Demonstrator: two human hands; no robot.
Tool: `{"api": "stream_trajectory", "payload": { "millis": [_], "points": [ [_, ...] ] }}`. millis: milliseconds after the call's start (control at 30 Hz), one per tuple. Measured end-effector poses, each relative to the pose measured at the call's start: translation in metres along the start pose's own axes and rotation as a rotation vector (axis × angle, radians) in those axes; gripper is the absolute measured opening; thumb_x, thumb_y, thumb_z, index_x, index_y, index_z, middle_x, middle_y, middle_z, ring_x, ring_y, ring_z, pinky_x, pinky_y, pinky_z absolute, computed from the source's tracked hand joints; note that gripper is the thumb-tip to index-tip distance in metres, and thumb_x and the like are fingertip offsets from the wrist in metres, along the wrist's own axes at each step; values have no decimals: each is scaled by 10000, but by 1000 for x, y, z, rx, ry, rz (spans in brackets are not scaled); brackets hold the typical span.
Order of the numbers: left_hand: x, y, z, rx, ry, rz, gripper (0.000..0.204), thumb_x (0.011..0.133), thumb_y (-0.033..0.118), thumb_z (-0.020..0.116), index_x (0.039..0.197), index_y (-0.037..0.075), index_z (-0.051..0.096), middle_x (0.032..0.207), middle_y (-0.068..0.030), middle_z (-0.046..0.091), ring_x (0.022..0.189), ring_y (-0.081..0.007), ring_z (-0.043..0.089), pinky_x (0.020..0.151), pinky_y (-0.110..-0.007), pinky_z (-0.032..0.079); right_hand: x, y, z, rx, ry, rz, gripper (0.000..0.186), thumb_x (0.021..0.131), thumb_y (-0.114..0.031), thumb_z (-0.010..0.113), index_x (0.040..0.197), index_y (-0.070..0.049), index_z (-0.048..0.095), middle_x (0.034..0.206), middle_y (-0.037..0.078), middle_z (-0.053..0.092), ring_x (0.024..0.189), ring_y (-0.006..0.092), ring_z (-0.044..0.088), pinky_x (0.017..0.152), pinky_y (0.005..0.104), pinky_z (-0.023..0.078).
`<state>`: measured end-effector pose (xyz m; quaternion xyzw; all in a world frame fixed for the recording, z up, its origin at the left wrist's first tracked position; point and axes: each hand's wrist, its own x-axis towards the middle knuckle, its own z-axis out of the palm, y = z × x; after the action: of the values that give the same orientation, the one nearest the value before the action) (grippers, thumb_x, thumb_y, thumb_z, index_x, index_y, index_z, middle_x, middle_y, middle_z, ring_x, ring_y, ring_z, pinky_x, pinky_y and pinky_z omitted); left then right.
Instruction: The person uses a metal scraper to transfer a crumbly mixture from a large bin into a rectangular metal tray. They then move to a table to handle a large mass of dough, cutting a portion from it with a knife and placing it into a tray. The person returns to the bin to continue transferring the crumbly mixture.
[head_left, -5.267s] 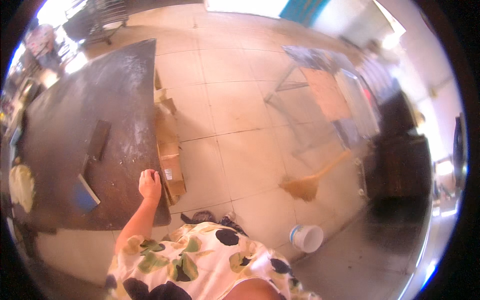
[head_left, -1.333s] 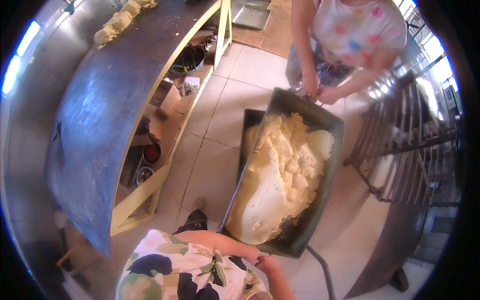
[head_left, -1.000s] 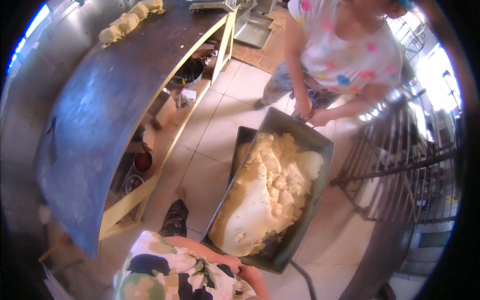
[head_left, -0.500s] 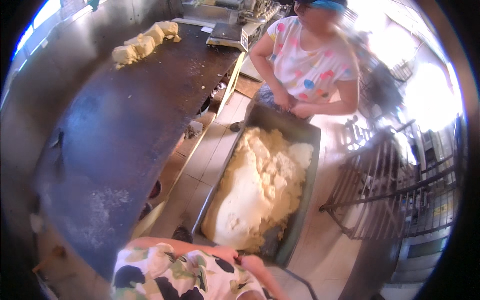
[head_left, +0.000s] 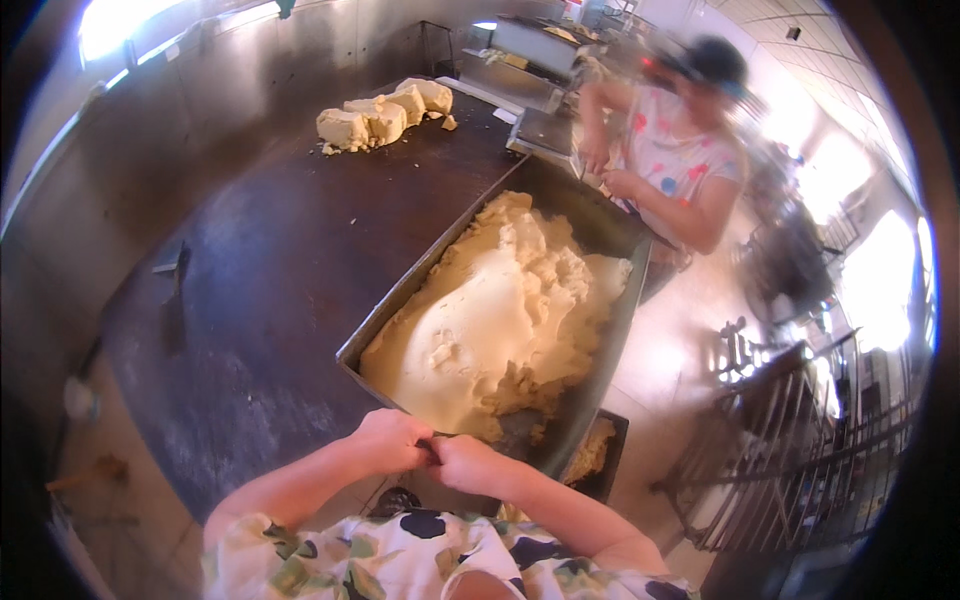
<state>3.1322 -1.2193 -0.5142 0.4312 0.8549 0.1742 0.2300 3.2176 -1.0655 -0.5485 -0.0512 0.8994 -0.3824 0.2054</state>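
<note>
A large rectangular metal tub (head_left: pixel 400 312) holds a mound of pale yellow dough (head_left: pixel 470 320), smooth on the left and crumbly on the right. At its near end, my left hand (head_left: pixel 393 440) and my right hand (head_left: pixel 468 465) are closed side by side on a tub handle (head_left: pixel 431 452), which they mostly cover. At the far end another person (head_left: pixel 685 150) stands with both hands at the tub rim; their exact grip is unclear. The tub's left side overlaps the right edge of the dark worktable (head_left: pixel 270 270) in view.
Several dough blocks (head_left: pixel 385 118) lie at the table's far edge, near a flat scale (head_left: pixel 543 133). A scraper-like tool (head_left: pixel 178 268) lies at the left. Below the tub, another dark container (head_left: pixel 612 455) holds dough. A metal rack (head_left: pixel 800 440) stands at the right.
The tub has risen from beside the table to about table height and shifted left, over its edge. My hands rose with it, and the other person moved along at the far end.
</note>
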Motion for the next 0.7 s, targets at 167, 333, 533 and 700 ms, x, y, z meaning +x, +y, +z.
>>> {"api": "stream_trajectory", "payload": {
  "millis": [167,333,533,700],
  "points": [
    [32,-130,-66,-102,257,56,138,662,277,668,763,196,717,729,-66,664,709,-286,647,619,-387,517,160,-35,-36,133,-207,-101,346,788,-171,621,1103,-30,588,1010,192,652,928,253,638,832,350,478],
    [70,-272,-139,-68,496,136,120,600,101,711,698,169,690,702,-43,641,682,-267,620,620,-369,476,319,-83,-63,493,-308,83,283,835,-207,579,1016,12,571,767,148,647,735,232,633,660,365,500],
    [80,-283,-138,401,1084,341,246,665,200,762,629,129,529,658,10,518,687,-183,526,615,-328,393,285,-51,-142,78,991,-568,80,909,-112,543,939,-65,600,901,59,589,808,165,564,749,287,469],
    [126,-284,-130,417,1186,311,240,670,187,763,655,127,531,569,3,463,521,-170,460,556,-303,358,262,157,-155,1240,1251,378,354,983,-345,403,1162,-55,502,1101,98,531,1089,226,470,1040,417,288]
  ]
}}
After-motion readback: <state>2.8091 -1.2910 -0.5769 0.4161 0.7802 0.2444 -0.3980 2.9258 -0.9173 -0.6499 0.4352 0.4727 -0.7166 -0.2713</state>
